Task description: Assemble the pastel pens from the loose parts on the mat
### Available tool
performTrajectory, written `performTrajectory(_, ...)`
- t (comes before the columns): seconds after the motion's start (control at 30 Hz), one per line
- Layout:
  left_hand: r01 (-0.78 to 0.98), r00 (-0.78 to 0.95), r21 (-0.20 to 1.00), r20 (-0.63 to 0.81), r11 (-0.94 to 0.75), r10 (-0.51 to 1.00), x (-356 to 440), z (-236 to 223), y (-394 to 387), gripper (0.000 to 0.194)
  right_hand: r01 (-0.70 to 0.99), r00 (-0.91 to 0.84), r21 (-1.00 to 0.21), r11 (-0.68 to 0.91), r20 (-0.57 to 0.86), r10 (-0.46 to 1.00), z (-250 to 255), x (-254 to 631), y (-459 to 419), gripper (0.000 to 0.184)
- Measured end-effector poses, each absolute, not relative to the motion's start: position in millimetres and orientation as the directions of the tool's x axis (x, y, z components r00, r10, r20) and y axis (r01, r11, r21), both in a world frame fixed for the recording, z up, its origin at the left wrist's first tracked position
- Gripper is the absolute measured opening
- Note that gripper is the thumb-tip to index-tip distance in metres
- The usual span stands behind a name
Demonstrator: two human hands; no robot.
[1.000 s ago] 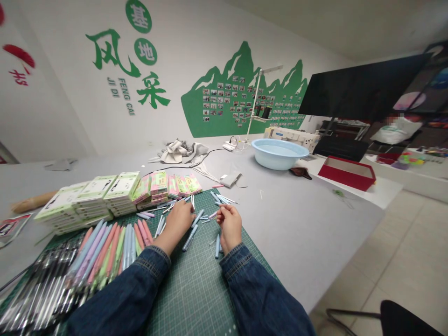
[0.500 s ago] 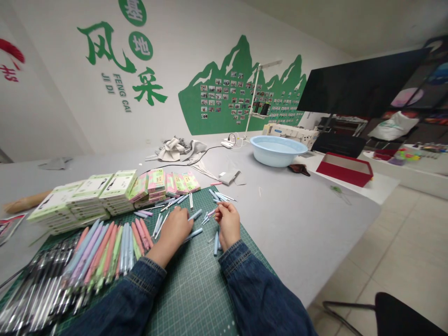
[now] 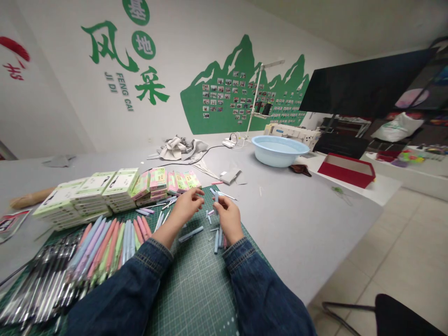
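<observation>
Head view: my right hand (image 3: 228, 217) pinches a blue pen part (image 3: 216, 198) above the far end of the green mat (image 3: 198, 280). Left hand (image 3: 188, 206), just left of it, loosely curled; cannot tell whether it grips anything. Pastel pens (image 3: 111, 242) lie near left.

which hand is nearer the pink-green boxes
Left: the left hand is just in front of the pink-green boxes; the right hand is farther off, to their right.

blue basin (image 3: 273, 160) near sewing machine (image 3: 305, 134) | red box (image 3: 345, 176) at right | black screen (image 3: 364, 84) behind
</observation>
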State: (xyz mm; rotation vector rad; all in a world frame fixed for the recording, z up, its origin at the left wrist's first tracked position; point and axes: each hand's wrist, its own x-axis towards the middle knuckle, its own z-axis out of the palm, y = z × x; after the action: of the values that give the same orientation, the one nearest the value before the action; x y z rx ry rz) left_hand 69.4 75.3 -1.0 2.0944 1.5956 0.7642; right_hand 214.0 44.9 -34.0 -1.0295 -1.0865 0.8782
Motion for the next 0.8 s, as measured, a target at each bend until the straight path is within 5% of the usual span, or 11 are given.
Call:
performTrajectory(0.13,0.833,0.19,0.498,0.154,-0.242,0.97,79,-31,88,0.008,-0.241,0.4,-0.94,0.239,0.129,0.908,-49,220,56,0.011)
performTrajectory(0.43,0.892,0.246,0.382,0.043,-0.244,0.968,86,-42,95,0.013,-0.324,0.405,-0.92,0.222,0.077,0.911,-51,215,57,0.012)
performTrajectory(0.67,0.901,0.201,0.361,0.145,-0.241,0.969,83,-36,76,0.013,-0.405,0.256,-0.911,0.076,-0.033,0.966,-42,209,49,0.009)
performTrajectory(0.8,0.869,0.182,0.414,0.239,-0.27,0.954,77,-23,61,0.017,-0.295,0.201,-0.953,0.072,0.012,0.98,-43,207,46,0.003)
